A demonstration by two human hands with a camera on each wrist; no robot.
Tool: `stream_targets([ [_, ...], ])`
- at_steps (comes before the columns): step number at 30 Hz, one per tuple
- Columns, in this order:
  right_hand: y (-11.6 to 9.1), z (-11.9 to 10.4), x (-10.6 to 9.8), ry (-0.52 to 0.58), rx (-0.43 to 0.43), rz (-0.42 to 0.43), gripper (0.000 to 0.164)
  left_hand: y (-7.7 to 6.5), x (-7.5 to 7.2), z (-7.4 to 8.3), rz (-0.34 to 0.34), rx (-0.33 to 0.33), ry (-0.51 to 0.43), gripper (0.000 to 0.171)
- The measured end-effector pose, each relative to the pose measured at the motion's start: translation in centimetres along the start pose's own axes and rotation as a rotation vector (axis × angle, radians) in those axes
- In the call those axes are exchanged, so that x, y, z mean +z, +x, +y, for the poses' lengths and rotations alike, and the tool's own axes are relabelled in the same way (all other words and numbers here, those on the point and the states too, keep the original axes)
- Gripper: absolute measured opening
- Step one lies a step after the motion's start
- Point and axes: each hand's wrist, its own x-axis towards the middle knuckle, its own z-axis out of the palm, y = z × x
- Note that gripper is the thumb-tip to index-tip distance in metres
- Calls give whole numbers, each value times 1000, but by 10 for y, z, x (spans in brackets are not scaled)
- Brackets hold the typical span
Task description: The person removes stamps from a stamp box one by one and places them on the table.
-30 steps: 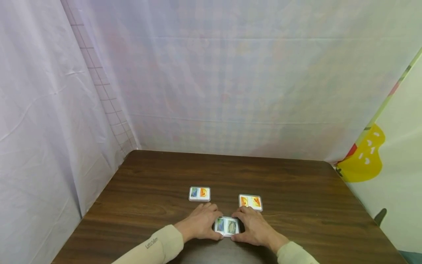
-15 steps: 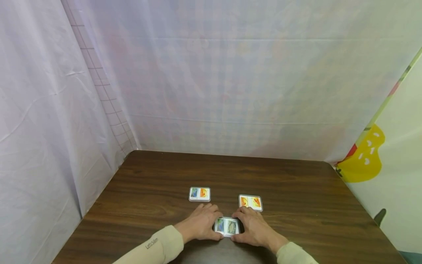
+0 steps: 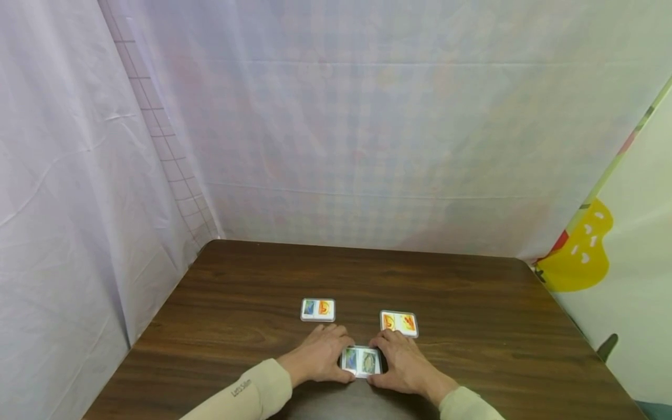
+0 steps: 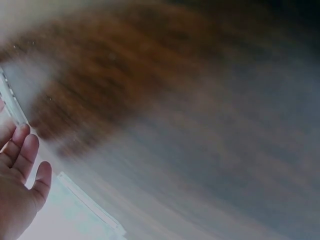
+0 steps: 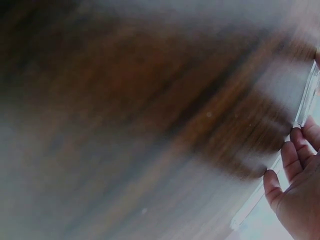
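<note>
In the head view a clear-cased picture card [image 3: 360, 361] lies flat near the front of the table, with a green-blue picture on its left half and a roundish one on its right. My left hand [image 3: 322, 354] grips its left end between thumb and fingers. At the opposite end, my right hand [image 3: 405, 363] pinches it the same way. A second cased card [image 3: 318, 310], blue and orange, lies beyond the left hand. Just past the right fingertips is a third cased card [image 3: 399, 323] with two orange pictures. Both wrist views show fingertips beside clear plastic case edges.
The dark wood-grain table [image 3: 252, 274] has rounded far corners. A pale patterned curtain [image 3: 367, 134] hangs behind it, and a white curtain [image 3: 63, 192] runs down the left side. At the right is a pale sheet with a yellow printed shape [image 3: 580, 251].
</note>
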Motion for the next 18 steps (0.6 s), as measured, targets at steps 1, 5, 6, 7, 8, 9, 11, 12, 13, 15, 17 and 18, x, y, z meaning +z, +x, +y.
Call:
stream_targets([
  [1, 0, 0, 0, 2, 1, -1, 59, 0, 0, 0, 1, 1, -3, 59],
  [5, 0, -1, 0, 8, 5, -4, 58, -1, 0, 0, 1, 2, -8, 60],
  [6, 0, -1, 0, 7, 4, -3, 58, -1, -1, 0, 2, 4, -7, 60],
  [7, 0, -1, 0, 5, 3, -1, 58, -1, -1, 0, 2, 4, -9, 60],
  [8, 0, -1, 0, 4, 2, 0, 58, -1, -1, 0, 0, 3, -9, 60],
  [9, 0, 0, 0, 1, 0, 1, 58, -1, -1, -1, 0, 4, -11, 60],
  [11, 0, 0, 0, 0, -1, 2, 58, -1, -1, -1, 1, 7, -11, 59],
  [12, 0, 0, 0, 0, -2, 3, 58, -1, -1, -1, 2, 9, -11, 59],
  [13, 0, 0, 1, 0, -2, 3, 58, -1, -1, -2, 2, 10, -11, 59],
  [15, -1, 0, 1, 1, -3, 2, 59, -1, -1, -2, 6, 18, -7, 59],
  [17, -1, 0, 0, 1, -3, 3, 59, -1, -1, -2, 9, 24, -4, 58],
  [18, -1, 0, 0, 1, -3, 3, 59, -1, -2, -2, 10, 26, -3, 58],
])
